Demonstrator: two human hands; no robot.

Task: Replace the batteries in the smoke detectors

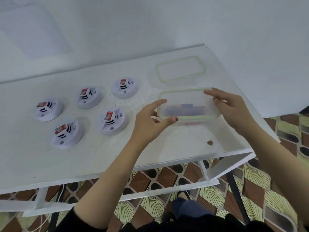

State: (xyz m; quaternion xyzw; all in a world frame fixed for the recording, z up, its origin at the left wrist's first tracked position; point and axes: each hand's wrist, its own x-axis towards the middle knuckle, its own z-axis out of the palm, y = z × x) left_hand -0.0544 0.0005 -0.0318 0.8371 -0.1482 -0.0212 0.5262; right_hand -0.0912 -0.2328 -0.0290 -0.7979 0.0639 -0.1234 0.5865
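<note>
Several white round smoke detectors lie on the left half of the white table, among them one at the far left and one nearest the box. Each has a red battery sitting in its open middle slot. A clear plastic box with a green rim stands at the right, with blue and purple batteries inside. My left hand grips the box's left end, thumb on the front rim. My right hand holds the right end, fingers over the back corner.
The box's clear lid with a green seal lies flat behind it, near the wall. A small brown spot marks the table near its front right corner. Patterned floor shows below the table's front edge.
</note>
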